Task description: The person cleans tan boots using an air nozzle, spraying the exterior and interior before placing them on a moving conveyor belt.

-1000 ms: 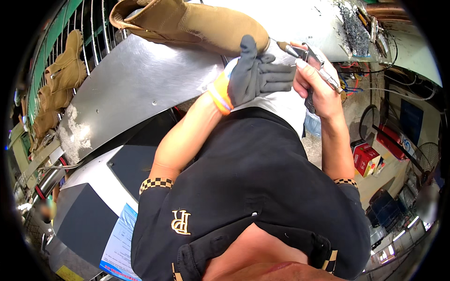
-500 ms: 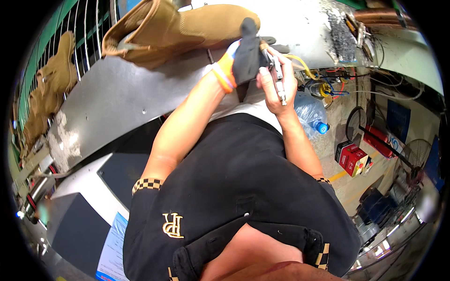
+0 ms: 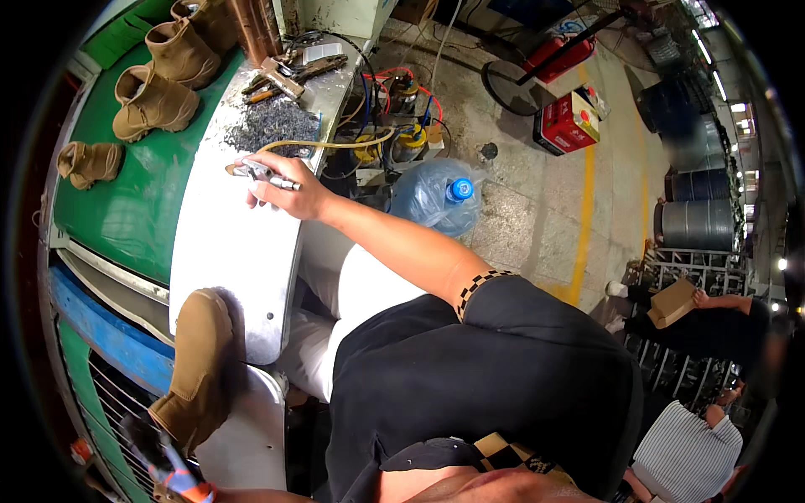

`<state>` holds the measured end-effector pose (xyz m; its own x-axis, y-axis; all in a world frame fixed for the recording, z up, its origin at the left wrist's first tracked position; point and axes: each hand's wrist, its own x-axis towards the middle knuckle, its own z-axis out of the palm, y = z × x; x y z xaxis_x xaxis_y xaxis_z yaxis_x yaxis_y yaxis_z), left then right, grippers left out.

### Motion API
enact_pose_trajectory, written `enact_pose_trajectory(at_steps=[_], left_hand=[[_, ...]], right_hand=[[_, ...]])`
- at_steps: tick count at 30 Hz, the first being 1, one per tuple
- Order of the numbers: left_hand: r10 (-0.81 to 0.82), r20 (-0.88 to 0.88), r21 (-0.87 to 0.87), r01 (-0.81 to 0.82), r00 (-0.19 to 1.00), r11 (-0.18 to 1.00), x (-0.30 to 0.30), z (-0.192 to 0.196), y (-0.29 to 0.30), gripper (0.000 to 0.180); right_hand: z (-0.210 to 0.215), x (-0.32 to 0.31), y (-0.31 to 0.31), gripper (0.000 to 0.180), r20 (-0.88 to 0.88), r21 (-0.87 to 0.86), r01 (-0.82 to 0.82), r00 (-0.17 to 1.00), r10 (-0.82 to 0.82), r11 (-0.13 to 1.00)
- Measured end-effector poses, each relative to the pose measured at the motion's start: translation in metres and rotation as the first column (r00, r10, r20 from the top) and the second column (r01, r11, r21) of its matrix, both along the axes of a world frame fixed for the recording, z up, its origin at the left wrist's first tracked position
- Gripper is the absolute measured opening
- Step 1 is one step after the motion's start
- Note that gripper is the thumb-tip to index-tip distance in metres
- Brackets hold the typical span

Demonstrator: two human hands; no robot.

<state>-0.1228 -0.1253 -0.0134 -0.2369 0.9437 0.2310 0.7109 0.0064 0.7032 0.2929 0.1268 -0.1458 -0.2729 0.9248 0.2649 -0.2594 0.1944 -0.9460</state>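
The right hand (image 3: 289, 194) is closed around a slim metal tool (image 3: 262, 173), resting it on the pale metal worktop (image 3: 226, 251) near a heap of dark shavings (image 3: 272, 126). The gloved left hand (image 3: 159, 457), low at the frame's edge, touches a tan boot (image 3: 197, 365) lying on the worktop; its grip cannot be made out

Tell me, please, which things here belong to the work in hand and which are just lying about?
In hand:
metal tool, gripped by the right hand
tan boot, at the gloved left hand

Lying about:
other boots on the green bench
metal shavings
water bottle
red box
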Motion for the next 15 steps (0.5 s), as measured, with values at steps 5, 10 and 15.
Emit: enact_pose_trajectory(at_steps=[5,10,15], left_hand=[[-0.04,-0.075,-0.309,0.015,0.996,0.951,0.055,0.051,-0.005,0.042],[0.177,0.205,-0.206,-0.134,0.962,0.969,0.07,0.02,0.04,0.029],[0.051,-0.055,-0.127,-0.057,0.997,0.99,0.085,-0.038,0.128,0.036]], right_hand=[[0.001,0.006,0.012,0.052,-0.077,-0.119,-0.079,0.995,0.07,0.99],[0.008,0.032,0.001,0.044,-0.009,-0.059,0.177,0.984,-0.178,0.982],[-0.03,0.047,0.022,0.057,0.135,0.374,0.357,0.892,-0.431,0.856]])
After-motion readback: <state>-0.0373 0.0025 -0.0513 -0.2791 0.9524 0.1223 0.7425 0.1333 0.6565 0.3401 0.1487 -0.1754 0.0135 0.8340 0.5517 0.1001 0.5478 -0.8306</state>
